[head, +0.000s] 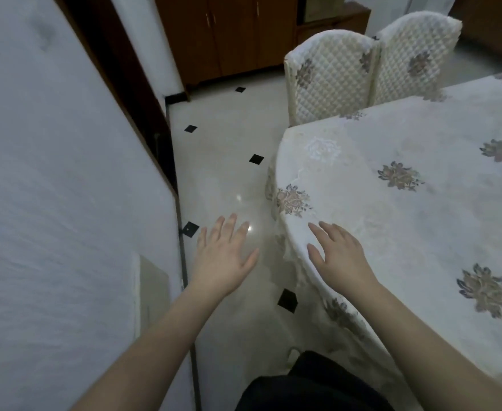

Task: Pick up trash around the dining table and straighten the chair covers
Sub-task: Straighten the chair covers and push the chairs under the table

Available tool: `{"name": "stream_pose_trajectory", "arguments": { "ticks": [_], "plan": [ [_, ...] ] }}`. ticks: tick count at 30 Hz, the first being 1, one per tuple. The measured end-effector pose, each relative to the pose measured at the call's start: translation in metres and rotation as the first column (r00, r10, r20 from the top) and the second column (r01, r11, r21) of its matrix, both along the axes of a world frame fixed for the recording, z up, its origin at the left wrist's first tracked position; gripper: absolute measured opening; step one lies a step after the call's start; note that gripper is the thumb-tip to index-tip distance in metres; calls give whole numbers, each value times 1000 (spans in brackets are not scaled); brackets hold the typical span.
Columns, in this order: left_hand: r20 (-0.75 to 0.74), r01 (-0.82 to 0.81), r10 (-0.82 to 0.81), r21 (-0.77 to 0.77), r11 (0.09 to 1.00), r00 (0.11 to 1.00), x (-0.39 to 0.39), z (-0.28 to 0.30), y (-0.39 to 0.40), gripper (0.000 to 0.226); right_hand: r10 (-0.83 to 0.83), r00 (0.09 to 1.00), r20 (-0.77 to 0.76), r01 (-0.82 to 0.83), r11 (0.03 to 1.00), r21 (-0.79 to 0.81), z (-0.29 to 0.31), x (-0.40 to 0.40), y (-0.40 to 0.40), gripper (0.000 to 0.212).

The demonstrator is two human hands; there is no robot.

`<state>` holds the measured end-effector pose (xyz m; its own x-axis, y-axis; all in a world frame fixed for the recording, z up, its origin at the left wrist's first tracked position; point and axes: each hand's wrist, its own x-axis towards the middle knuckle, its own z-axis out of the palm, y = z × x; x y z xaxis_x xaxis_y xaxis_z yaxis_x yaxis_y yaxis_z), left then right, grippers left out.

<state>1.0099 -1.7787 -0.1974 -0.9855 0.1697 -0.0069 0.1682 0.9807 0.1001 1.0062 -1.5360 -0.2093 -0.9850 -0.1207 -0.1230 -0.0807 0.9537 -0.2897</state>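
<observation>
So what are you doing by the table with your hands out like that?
A person stands between a white wall and the dining table. Both hands are open and hold nothing: the left hand is over the tiled floor, the right hand at the tablecloth's edge. Two chairs in quilted covers stand at the far side. No trash shows.

Two hands are showing, the left hand [224,256] and the right hand [340,253], both with fingers straight and holding nothing. One dining table [422,203] is lying under and to the right of the right hand. Two covered chairs are standing beyond the hands: the nearer chair cover [330,80] and the farther chair cover [416,57], side by side. Five black floor diamonds [256,159] are showing around and ahead of the left hand. One wooden cabinet [232,37] is standing far ahead.
</observation>
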Motion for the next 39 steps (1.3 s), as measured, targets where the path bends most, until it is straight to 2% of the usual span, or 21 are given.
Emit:
{"name": "stream_pose_trajectory", "arguments": {
  "ticks": [2,5,7,10,15,19,23,29,32,35,39],
  "plan": [
    [24,-39,39,-14,999,999,-19,2,-10,74,28,1000,3,-28,1000,1,-1,-25,-7,54],
    [-11,-90,90,-11,996,996,-46,4,-25,68,90,996,-1,-90,995,-33,2,-66,-19,67],
    [-42,-110,110,-16,994,993,-62,4,-35,66,112,994,-6,-113,992,-65,3,-94,-28,61],
    [17,-171,171,7,985,985,-83,3,-50,71,141,990,-16,-142,987,-73,5,-134,-46,53],
    [49,-167,166,13,986,985,-138,-8,-83,67,198,980,-19,-199,977,-81,4,-203,-101,54],
    [28,-185,184,34,982,983,-201,-13,-129,69,232,972,-38,-234,971,-53,1,-263,-159,57],
    [48,-161,159,38,986,986,-262,-8,-160,67,282,957,-64,-279,958,59,15,-322,-210,60],
    [46,-123,121,64,990,992,-360,-3,-193,60,184,982,-37,-183,983,28,17,-403,-241,58],
    [48,-82,78,82,993,996,-412,-3,-198,59,156,985,-79,-149,985,93,5,-439,-237,59],
    [67,-46,43,44,998,997,-471,-13,-198,59,97,992,-76,-90,992,89,-7,-491,-230,66],
    [34,7,-8,30,1000,999,-563,-22,-185,58,19,993,-116,-10,997,81,-17,-575,-216,59]
  ]
}}
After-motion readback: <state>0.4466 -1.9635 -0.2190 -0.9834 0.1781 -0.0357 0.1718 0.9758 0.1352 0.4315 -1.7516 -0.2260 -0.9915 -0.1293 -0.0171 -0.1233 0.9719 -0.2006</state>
